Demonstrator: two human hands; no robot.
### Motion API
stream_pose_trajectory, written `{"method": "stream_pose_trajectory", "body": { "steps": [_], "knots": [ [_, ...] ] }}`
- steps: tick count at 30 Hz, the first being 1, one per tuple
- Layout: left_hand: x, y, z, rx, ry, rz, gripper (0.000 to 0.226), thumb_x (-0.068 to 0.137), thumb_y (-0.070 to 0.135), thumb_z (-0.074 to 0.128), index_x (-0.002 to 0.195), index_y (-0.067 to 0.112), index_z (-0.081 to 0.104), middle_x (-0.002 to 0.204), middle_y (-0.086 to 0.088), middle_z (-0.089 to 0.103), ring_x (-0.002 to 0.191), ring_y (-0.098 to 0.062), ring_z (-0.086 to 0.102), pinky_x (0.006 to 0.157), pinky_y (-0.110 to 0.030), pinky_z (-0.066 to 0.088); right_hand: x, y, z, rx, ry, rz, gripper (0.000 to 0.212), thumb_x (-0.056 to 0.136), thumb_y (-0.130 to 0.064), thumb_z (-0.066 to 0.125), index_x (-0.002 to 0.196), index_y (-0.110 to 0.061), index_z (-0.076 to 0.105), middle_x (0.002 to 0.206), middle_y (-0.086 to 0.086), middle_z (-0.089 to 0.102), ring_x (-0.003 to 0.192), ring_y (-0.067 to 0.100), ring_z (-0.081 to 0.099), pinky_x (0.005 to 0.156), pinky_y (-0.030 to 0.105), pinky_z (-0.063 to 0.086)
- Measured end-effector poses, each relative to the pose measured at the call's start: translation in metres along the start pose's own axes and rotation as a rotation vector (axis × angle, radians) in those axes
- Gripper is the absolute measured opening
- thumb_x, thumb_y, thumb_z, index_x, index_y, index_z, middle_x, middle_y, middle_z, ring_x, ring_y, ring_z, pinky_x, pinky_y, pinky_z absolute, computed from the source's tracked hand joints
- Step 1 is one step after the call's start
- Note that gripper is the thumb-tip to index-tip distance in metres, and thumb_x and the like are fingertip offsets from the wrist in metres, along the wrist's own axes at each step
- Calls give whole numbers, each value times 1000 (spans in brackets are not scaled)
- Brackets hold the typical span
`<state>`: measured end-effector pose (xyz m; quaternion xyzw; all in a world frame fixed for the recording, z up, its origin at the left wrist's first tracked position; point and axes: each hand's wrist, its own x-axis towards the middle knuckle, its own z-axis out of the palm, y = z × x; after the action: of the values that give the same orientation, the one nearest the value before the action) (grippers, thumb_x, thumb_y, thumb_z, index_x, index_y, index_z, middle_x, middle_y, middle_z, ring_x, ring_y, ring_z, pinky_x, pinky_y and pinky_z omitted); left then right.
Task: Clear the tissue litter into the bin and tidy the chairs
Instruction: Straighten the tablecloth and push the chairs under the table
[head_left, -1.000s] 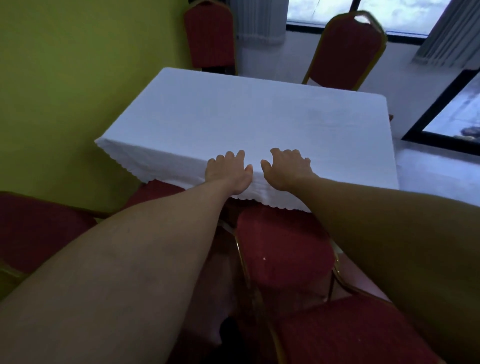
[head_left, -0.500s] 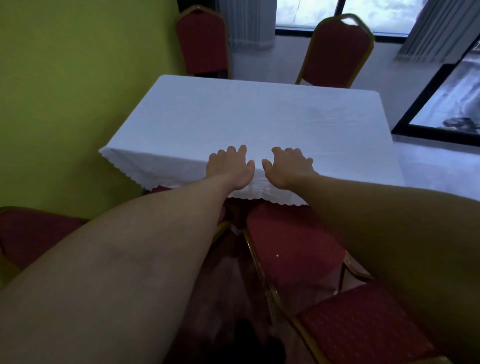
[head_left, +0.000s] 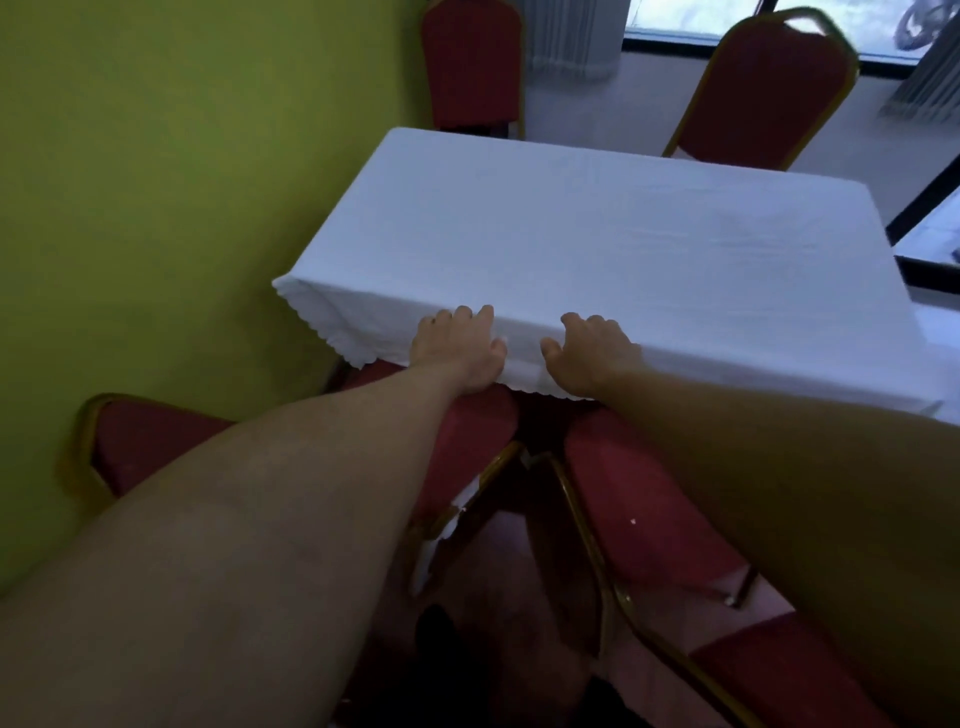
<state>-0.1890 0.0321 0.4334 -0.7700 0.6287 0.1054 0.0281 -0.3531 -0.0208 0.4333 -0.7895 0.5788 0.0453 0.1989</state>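
Note:
My left hand (head_left: 457, 348) and my right hand (head_left: 592, 353) rest side by side on the near edge of a table covered with a white tablecloth (head_left: 597, 249). On both, the fingers lie on the top and the thumbs on the hanging hem. Neither hand holds any object. Two red chairs with gold frames are pushed in under this edge, one below my left wrist (head_left: 478, 431) and one below my right forearm (head_left: 639, 499). A tiny white speck (head_left: 632, 521) lies on the right seat. White patches (head_left: 441, 535) show by the left chair's frame; I cannot tell whether they are tissue.
A green wall (head_left: 156, 208) runs close along the left, with another red chair (head_left: 156, 441) against it. Two red chairs (head_left: 472, 62) (head_left: 769, 88) stand at the table's far side below a window. A further red seat (head_left: 779, 675) sits at the lower right.
My hands have slid apart along the table edge, leaving a wider gap between them. The view has swung so the table sits further right and more of the near chairs shows.

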Motion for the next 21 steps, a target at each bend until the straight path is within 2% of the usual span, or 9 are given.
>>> {"method": "stream_pose_trajectory", "body": {
  "steps": [8, 15, 18, 21],
  "knots": [
    [23, -95, 0, 2, -30, 14, 58, 101, 47, 31, 151, 16, 33, 146, -15, 47, 130, -35, 45, 105, -47, 34, 35, -101, 35, 25, -33, -6, 56, 100, -50, 35, 143, -15, 39, 143, 14, 45, 132, 34, 41, 102, 58, 41],
    [41, -134, 10, -4, -80, -17, 56, 101, 46, 32, 148, 14, 37, 140, -18, 50, 123, -39, 49, 101, -47, 37, 69, -128, 64, 68, -94, -1, 61, 98, -49, 41, 147, -12, 35, 149, 20, 40, 138, 38, 38, 107, 57, 40],
    [41, -150, 16, -17, -121, -66, 56, 102, 45, 33, 148, 14, 38, 144, -17, 48, 127, -38, 48, 103, -47, 35, 81, -137, 81, 66, -152, -29, 61, 100, -47, 38, 147, -9, 36, 151, 22, 39, 139, 40, 35, 110, 54, 37],
    [44, -166, 27, 2, -142, -97, 58, 101, 46, 33, 151, 15, 34, 148, -15, 46, 132, -36, 45, 107, -48, 35, 87, -147, 103, 111, -202, -9, 61, 100, -50, 38, 144, -9, 38, 148, 22, 39, 137, 42, 36, 106, 55, 40]
  ]
}}
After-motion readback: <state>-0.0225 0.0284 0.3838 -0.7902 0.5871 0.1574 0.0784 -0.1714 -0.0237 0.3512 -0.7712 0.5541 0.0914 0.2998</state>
